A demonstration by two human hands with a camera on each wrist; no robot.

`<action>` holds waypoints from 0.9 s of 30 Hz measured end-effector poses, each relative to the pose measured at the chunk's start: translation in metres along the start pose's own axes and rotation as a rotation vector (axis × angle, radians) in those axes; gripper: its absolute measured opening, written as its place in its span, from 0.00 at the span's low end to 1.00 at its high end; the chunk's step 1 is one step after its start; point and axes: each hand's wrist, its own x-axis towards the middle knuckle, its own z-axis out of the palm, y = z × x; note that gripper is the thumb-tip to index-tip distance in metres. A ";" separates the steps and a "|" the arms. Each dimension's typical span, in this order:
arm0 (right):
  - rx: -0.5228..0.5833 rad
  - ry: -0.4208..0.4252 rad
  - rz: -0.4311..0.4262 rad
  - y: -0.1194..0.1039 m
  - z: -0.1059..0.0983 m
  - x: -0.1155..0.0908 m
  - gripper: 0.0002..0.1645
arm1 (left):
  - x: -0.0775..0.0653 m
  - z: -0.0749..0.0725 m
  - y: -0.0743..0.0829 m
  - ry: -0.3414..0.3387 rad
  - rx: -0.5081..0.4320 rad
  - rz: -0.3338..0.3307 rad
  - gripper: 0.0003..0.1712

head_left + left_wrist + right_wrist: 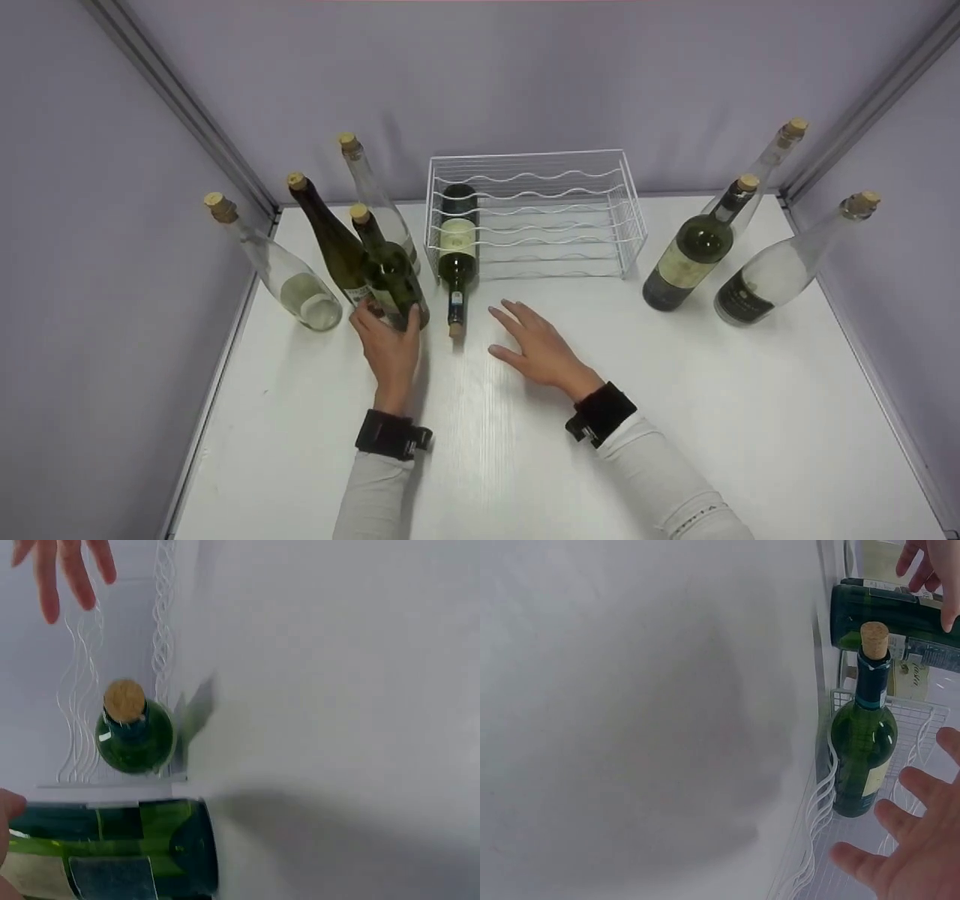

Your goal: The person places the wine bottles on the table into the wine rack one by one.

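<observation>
Sleeve (pixel 375 495), left hand (pixel 390 349) gripping green bottle (pixel 394 271), corked, labelled

Lab-type recording booth, by the look of it. Plain greyish-lilac panels close it in on three sides: back panel (pixel 517 82), left panel (pixel 90 262), right panel (pixel 915 247). Grey strips run up the corners, left corner strip (pixel 184 109) and right corner strip (pixel 874 109). White worktop (pixel 510 465) spans from side panel to side panel. Black strap-on camera units on both wrists, left unit (pixel 385 433) and right unit (pixel 604 412). Corked wine bottles (pixel 686 255) stand either side of a white wire wine rack (pixel 525 154), like staged props. Panel material: view too soft, maybe painted board or plastic.
</observation>
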 end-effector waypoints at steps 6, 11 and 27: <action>0.010 -0.008 -0.007 -0.004 0.001 0.002 0.42 | 0.014 0.002 -0.003 0.011 -0.039 0.021 0.51; 0.016 -0.021 -0.008 -0.008 0.003 0.005 0.43 | 0.020 0.005 -0.001 0.021 -0.107 -0.008 0.52; 0.022 -0.022 -0.076 -0.020 0.007 0.013 0.42 | 0.031 0.011 0.001 -0.011 -0.141 -0.067 0.52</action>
